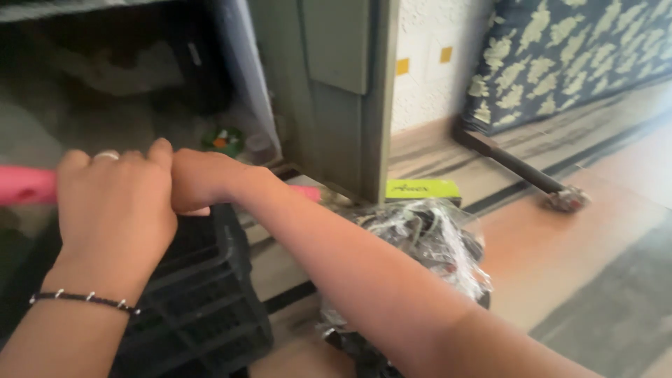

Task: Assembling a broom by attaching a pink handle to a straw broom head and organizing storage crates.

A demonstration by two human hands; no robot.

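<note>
Both my hands grip a pink handle (24, 185) that runs across the left of the view, with a short pink stretch showing again past my right wrist. My left hand (115, 206), with a ring and a beaded bracelet, is closed around it. My right hand (203, 178) is closed on the same handle just to the right, touching the left hand. The handle's far end is hidden behind my right forearm.
A black plastic crate (203, 301) sits below my hands. A crumpled clear and black plastic bag (427, 238) lies beside a grey-green cabinet post (350, 98). A yellow-green box (423, 189), a floral mattress (574, 56) and a dark stick with a mop end (518, 168) lie further right.
</note>
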